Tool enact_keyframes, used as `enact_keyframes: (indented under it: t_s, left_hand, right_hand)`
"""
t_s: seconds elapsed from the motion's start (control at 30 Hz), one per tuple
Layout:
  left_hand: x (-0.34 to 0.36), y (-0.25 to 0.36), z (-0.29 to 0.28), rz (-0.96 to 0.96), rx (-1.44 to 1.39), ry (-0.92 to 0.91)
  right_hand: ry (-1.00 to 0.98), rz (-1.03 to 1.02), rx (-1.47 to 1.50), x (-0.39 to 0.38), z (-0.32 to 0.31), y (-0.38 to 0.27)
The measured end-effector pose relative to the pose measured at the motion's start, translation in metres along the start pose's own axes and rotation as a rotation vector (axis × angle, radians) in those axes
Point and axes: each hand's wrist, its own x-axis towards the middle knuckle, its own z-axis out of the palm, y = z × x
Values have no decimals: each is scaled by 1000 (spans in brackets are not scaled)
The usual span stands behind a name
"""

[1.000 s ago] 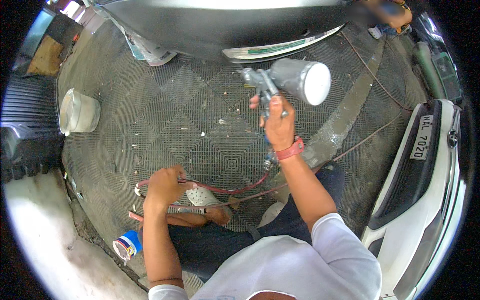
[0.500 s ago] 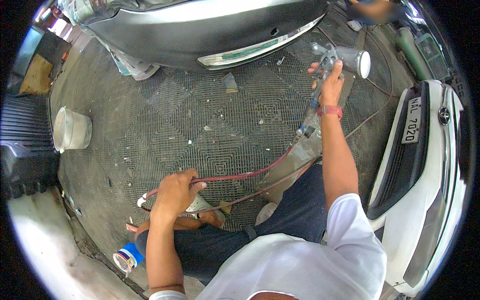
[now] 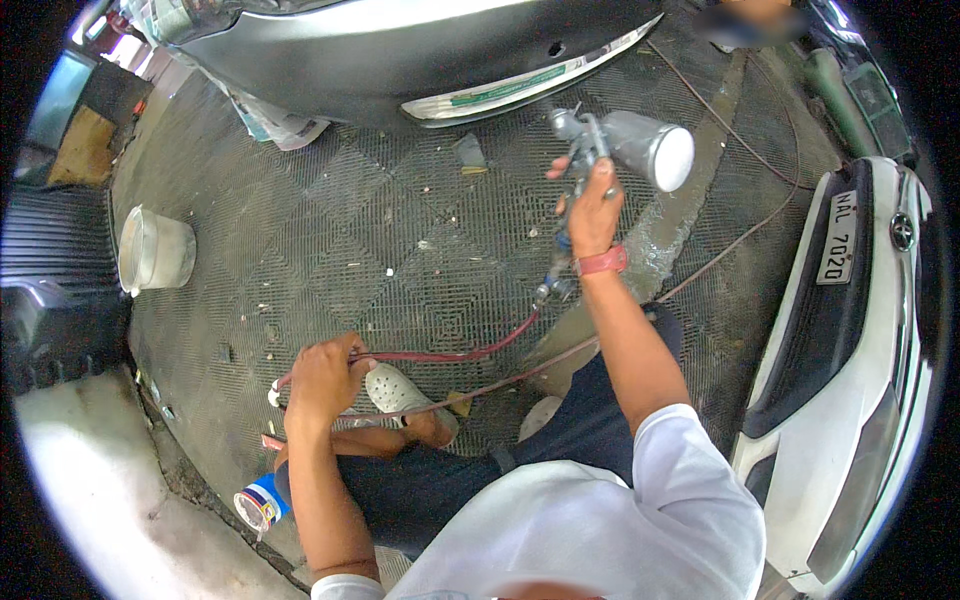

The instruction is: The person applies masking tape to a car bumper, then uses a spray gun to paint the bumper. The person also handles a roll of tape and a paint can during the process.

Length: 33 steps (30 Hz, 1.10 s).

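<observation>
My right hand [image 3: 598, 205] is wrapped round the handle of a metal spray gun [image 3: 590, 140], a red watch strap on that wrist. A grey cup [image 3: 645, 145] with a white lid is fixed to the gun, tilted over to the right. From the gun's lower end a red air hose [image 3: 465, 353] runs left to my left hand [image 3: 328, 375], whose fingers close round it. Ahead of the gun, a short gap away, is a grey-black car bumper [image 3: 400, 70] with a strip of printed masking paper [image 3: 490, 95] along its lower edge.
A white bucket [image 3: 160, 250] stands at the left, and a blue-and-white can [image 3: 262, 503] near my left leg. At the right is a white car front [image 3: 800, 440]. A hose [image 3: 735, 240] crosses the ribbed mat [image 3: 330, 240]. Another person, blurred, is at the far right.
My right hand has brought the spray gun left and a little nearer to me. My left hand, still on the hose, has shifted slightly left.
</observation>
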Motion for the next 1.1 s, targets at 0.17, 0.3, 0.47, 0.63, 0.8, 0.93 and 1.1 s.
enact_keyframes:
  t_s: [0.17, 0.3, 0.47, 0.63, 0.8, 0.93, 1.1]
  left_hand:
    - [-8, -14, 1, -42, 76, -3]
    - [-12, -18, -1, -119, 60, 16]
    - [-12, -16, -2, -116, 46, -1]
    - [-10, -8, 5, -34, 39, -22]
    - [-5, 5, 9, 71, 1, -73]
    - [-4, 14, 7, 129, -30, -64]
    - [-2, 21, 3, 137, -107, -57]
  right_hand:
    - [-195, -119, -23, -55, 61, 11]
    - [-265, -221, 64, -76, 110, 11]
    - [-436, -123, 34, -72, 128, 13]
    - [-349, -72, 14, -63, 95, 21]
    - [-224, -1, -59, -34, 34, 28]
    - [-83, -27, -81, 3, -3, 27]
    - [42, -11, -84, 52, -40, 20]
